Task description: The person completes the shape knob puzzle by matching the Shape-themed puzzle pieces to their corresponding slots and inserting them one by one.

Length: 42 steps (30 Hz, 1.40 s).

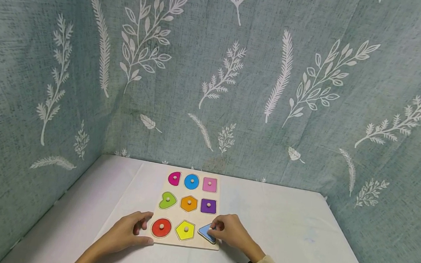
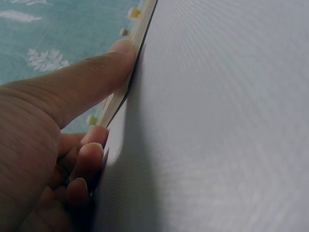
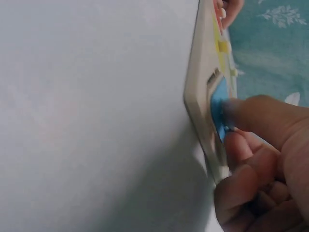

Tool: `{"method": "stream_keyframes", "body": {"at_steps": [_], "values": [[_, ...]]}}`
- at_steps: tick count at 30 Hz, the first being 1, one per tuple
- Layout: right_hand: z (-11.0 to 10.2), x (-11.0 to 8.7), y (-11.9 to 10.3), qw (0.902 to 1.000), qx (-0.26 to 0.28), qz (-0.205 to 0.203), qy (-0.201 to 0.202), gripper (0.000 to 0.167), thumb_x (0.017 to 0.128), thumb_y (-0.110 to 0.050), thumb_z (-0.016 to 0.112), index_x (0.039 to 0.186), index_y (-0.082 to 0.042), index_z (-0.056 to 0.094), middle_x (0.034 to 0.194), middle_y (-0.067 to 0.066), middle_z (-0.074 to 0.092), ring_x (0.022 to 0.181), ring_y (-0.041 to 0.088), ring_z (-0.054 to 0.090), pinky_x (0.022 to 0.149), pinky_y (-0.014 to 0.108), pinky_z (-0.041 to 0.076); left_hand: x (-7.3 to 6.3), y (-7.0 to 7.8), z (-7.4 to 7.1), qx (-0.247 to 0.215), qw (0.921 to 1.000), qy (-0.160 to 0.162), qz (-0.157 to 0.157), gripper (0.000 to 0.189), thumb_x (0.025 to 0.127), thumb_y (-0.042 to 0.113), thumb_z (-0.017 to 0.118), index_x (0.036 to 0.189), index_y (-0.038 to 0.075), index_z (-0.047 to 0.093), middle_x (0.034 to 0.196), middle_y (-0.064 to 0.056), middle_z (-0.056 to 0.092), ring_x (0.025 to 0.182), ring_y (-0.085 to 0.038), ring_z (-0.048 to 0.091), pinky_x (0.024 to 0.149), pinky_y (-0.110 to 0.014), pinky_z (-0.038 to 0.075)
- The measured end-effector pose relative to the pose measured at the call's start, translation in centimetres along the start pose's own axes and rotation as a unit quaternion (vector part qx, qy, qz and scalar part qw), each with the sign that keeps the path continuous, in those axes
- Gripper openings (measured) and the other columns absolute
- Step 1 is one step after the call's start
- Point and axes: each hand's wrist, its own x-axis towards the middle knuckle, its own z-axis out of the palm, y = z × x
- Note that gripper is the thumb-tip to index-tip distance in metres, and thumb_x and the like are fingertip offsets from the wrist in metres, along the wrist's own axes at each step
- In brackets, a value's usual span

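A wooden peg puzzle board (image 1: 195, 244) lies on the white-covered table. My right hand (image 1: 231, 230) pinches the knob of a blue triangle piece (image 1: 206, 232) at the board's near right corner. In the right wrist view the blue triangle (image 3: 218, 108) sits at its recess, slightly tilted; whether it is fully seated I cannot tell. My left hand (image 1: 126, 231) rests against the near left corner, thumb and forefinger apart and touching the board's edge. Beside the triangle is a yellow pentagon (image 1: 185, 230), then a red circle (image 1: 161, 228) near the left hand.
Other knobbed pieces sit in the board: a green heart (image 1: 167, 200), an orange hexagon (image 1: 188, 203), a purple square (image 1: 209, 206), and a back row with a blue circle (image 1: 191, 181). Patterned teal cloth (image 1: 213, 87) hangs behind and beside the table (image 1: 281, 222).
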Motion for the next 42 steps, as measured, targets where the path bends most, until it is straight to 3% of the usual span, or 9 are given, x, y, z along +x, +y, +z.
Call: {"method": "stream_keyframes", "body": {"at_steps": [5, 21, 36, 42], "values": [[0.11, 0.02, 0.01, 0.9998, -0.002, -0.020, 0.010, 0.014, 0.087, -0.018, 0.082, 0.080, -0.016, 0.071, 0.065, -0.013, 0.056, 0.059, -0.001, 0.047, 0.053, 0.018, 0.040, 0.09, -0.01, -0.05, -0.001, 1.0000, 0.002, -0.003, 0.084, 0.067, 0.030, 0.097, 0.134, -0.005, 0.061, 0.088, 0.004, 0.052, 0.075, -0.008, 0.048, 0.064, -0.024, 0.043], [-0.54, 0.74, -0.84, 0.9990, -0.007, 0.003, -0.043, 0.019, 0.083, -0.013, 0.080, 0.070, -0.017, 0.066, 0.058, -0.012, 0.051, 0.055, 0.001, 0.044, 0.053, 0.019, 0.036, 0.15, -0.11, -0.07, 0.003, 1.0000, -0.003, 0.004, 0.083, 0.068, 0.032, 0.097, 0.133, -0.005, 0.061, 0.088, 0.004, 0.052, 0.075, -0.008, 0.048, 0.065, -0.024, 0.043], [-0.72, 0.41, -0.88, 0.9989, 0.006, 0.025, -0.040, 0.016, 0.085, -0.017, 0.083, 0.076, -0.015, 0.070, 0.061, -0.010, 0.054, 0.055, 0.002, 0.045, 0.050, 0.019, 0.035, 0.09, 0.26, 0.02, 0.002, 0.9999, 0.000, -0.017, 0.085, 0.067, 0.032, 0.098, 0.135, -0.003, 0.061, 0.087, 0.004, 0.052, 0.076, -0.010, 0.048, 0.064, -0.024, 0.043], [-0.68, -0.04, -0.27, 0.9996, 0.004, 0.012, -0.026, 0.016, 0.086, -0.024, 0.084, 0.081, -0.018, 0.070, 0.064, -0.011, 0.053, 0.057, 0.003, 0.046, 0.052, 0.020, 0.037, 0.21, 0.11, 0.03, 0.000, 0.9999, 0.000, -0.013, 0.085, 0.066, 0.033, 0.098, 0.134, -0.003, 0.061, 0.087, 0.004, 0.052, 0.076, -0.010, 0.048, 0.064, -0.024, 0.043]]}}
